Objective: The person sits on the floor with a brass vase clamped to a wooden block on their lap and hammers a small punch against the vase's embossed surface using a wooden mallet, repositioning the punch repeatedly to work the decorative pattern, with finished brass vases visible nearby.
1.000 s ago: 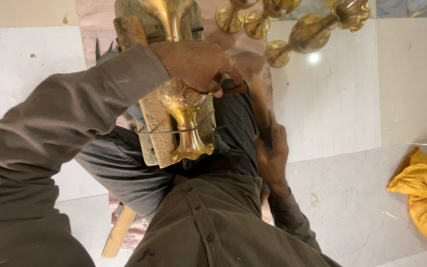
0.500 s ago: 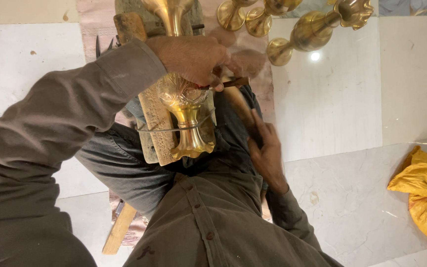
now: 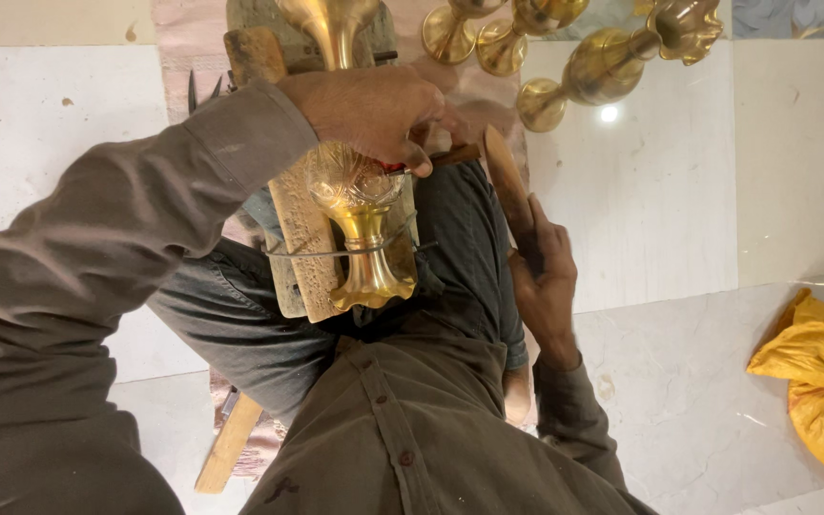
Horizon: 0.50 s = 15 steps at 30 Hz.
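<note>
Pale marble floor tiles [image 3: 660,200] spread under the seated person. At the left, a worn wooden block [image 3: 302,243] lay across the lap, a wire loop pinning the brass goblet [image 3: 362,224] to it so the piece stayed steady. Over the goblet's patterned bowl, the left hand [image 3: 369,110] was clenched around a small tool, only partly visible. To the right, the right hand [image 3: 544,277] grasped a wooden mallet [image 3: 509,186], raised beside it. More brass goblets [image 3: 574,48] stood far off, a yellow bag [image 3: 817,381] at the right.
</note>
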Available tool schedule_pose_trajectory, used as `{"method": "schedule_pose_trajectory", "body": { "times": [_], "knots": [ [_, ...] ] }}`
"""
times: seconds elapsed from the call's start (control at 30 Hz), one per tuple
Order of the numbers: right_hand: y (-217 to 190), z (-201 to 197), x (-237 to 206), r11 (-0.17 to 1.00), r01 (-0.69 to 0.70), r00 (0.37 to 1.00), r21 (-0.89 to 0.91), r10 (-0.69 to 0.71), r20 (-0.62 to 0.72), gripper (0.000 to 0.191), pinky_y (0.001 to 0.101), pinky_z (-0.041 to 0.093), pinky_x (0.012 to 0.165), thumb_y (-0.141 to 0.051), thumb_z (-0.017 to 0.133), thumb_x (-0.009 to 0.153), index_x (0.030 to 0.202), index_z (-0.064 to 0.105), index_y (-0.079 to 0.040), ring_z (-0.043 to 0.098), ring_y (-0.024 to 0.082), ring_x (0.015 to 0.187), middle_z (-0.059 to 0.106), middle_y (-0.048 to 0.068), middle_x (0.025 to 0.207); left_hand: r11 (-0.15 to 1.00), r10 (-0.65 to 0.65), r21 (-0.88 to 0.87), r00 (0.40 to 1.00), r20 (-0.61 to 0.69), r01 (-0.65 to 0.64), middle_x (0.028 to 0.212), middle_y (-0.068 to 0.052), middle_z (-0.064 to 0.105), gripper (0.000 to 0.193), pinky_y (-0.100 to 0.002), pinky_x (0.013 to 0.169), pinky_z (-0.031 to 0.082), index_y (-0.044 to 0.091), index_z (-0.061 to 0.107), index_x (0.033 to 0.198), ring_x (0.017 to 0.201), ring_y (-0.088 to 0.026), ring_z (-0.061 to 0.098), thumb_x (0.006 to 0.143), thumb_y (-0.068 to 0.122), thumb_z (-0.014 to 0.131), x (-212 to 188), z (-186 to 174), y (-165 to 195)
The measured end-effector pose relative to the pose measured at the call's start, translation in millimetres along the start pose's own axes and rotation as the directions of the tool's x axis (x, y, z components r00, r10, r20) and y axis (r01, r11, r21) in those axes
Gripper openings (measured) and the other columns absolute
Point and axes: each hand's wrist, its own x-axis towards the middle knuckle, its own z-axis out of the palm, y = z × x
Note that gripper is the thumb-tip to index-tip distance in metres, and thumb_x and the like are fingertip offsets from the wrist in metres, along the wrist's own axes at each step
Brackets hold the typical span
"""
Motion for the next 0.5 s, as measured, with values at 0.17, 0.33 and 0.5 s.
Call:
{"method": "schedule_pose_trajectory", "body": {
  "times": [0.17, 0.33, 0.5],
  "knots": [
    [-9, 1, 2, 0.973, -0.068, 0.996, 0.221, 0.08, -0.048, 0.067, 0.0364, 0.053, 0.104, 0.004, 0.06, 0.096, 0.157, 0.033, -0.006, 0.06, 0.02, 0.12, 0.06, 0.011, 0.132, 0.999, -0.03, 0.024, 0.999, 0.034, 0.029, 0.088, -0.013, 0.076, 0.06, -0.041, 0.071, 0.062, 0.017, 0.059, 0.144, 0.072, -0.024, 0.074, 0.09, 0.031, 0.078, 4, 4, -1],
    [-21, 2, 7, 0.991, 0.067, 0.993, 0.117, -0.054, -0.109, 0.069, 0.0355, 0.053, 0.104, 0.007, 0.061, 0.1, 0.161, 0.034, -0.009, 0.059, 0.02, 0.12, 0.056, 0.011, 0.128, 0.998, -0.031, 0.048, 1.0, 0.005, 0.031, 0.09, -0.014, 0.076, 0.05, -0.04, 0.074, 0.062, 0.01, 0.068, 0.131, 0.075, -0.023, 0.075, 0.088, 0.032, 0.083, 3, 4, -3],
    [-14, 0, 11, 0.969, 0.106, 0.993, -0.223, -0.115, -0.025, 0.066, 0.0349, 0.054, 0.096, 0.008, 0.062, 0.096, 0.158, 0.044, -0.006, 0.06, 0.02, 0.113, 0.058, 0.012, 0.124, 1.0, -0.007, 0.003, 0.999, -0.034, 0.007, 0.087, -0.015, 0.075, 0.054, -0.041, 0.072, 0.06, 0.011, 0.067, 0.133, 0.075, -0.025, 0.074, 0.085, 0.028, 0.083, 0, 2, -3]
  ]
}}
